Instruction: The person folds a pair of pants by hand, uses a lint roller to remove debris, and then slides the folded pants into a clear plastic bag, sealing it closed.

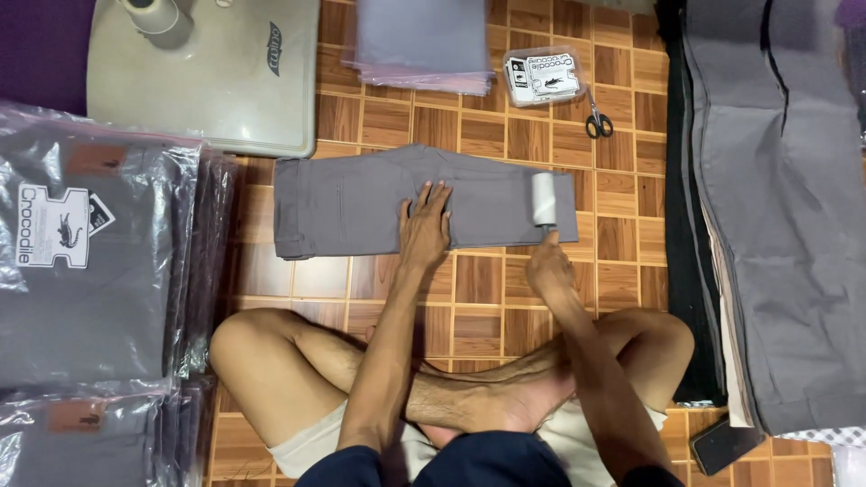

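A folded pair of grey trousers [352, 200] lies flat on the wooden parquet floor in front of my crossed legs. My left hand [425, 225] rests palm down on the middle of the trousers, fingers spread. My right hand [548, 264] grips the handle of a lint roller [544, 200], whose white roll stands on the right end of the trousers.
Stacks of bagged grey trousers [86, 261] lie at left, a beige fan base [203, 68] at top left. A pile of clear bags [422, 41], a box of tags [544, 76] and scissors [597, 119] lie beyond. Unbagged grey trousers [780, 207] are stacked at right; a phone [724, 444] lies below them.
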